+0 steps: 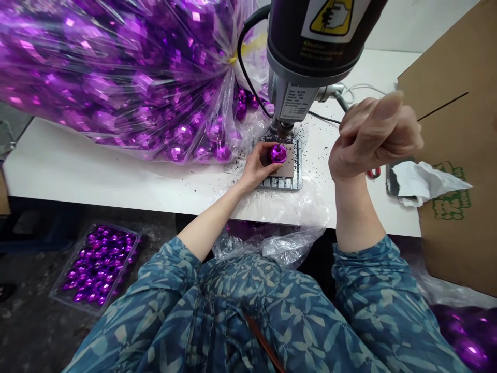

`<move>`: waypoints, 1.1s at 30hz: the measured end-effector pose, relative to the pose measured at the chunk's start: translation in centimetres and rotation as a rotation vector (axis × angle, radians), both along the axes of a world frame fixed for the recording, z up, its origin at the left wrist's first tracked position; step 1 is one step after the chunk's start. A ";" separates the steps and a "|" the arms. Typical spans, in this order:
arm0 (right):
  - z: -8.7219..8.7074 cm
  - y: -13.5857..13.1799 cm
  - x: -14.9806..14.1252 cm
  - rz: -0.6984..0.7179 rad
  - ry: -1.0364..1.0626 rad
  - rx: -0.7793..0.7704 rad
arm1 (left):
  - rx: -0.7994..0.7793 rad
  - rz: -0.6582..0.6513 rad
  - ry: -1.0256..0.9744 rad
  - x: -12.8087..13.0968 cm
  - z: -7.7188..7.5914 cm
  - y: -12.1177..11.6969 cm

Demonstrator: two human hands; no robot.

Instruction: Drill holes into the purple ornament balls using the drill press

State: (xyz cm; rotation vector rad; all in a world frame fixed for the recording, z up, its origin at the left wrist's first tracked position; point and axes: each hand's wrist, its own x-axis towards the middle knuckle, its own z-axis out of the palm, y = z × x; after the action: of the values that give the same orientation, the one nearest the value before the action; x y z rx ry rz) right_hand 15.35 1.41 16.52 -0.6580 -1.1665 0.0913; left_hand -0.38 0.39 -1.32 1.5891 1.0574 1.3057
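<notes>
My left hand grips a shiny purple faceted ball between thumb and fingers. The ball rests over a small wooden board on the slotted metal base of a drill press. Directly above the ball is the drill's chuck; I cannot tell whether the bit is inside the ball. My right hand is closed around the end of the drill press's feed lever, its grip hidden by the fingers. Dark shavings lie scattered around the base.
A big clear bag of purple balls fills the table's left side. On the floor stands a clear tray of similar balls. To the right are a cardboard box, crumpled tissue and a phone. Plastic film drapes over the front edge.
</notes>
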 end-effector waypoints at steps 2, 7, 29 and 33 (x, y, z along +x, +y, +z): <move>-0.3 0.2 0.2 -0.017 -0.032 -0.028 | -0.009 -0.003 -0.003 0.0 -0.1 0.0; -1.8 0.6 0.7 0.095 -0.049 0.106 | -0.008 -0.022 -0.033 0.1 -0.3 0.0; 7.6 5.3 -0.3 0.168 -0.044 -0.130 | 0.612 -0.173 0.578 -4.3 -0.7 -19.5; 7.7 5.5 -0.5 0.133 -0.036 -0.111 | 0.593 -0.198 0.686 -6.2 0.1 -20.7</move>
State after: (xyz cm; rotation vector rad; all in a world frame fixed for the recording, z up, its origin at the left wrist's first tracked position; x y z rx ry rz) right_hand 14.83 6.95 24.20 -0.6814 -1.2462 0.2590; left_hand -6.57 -20.33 -1.24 2.6400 0.8906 0.9959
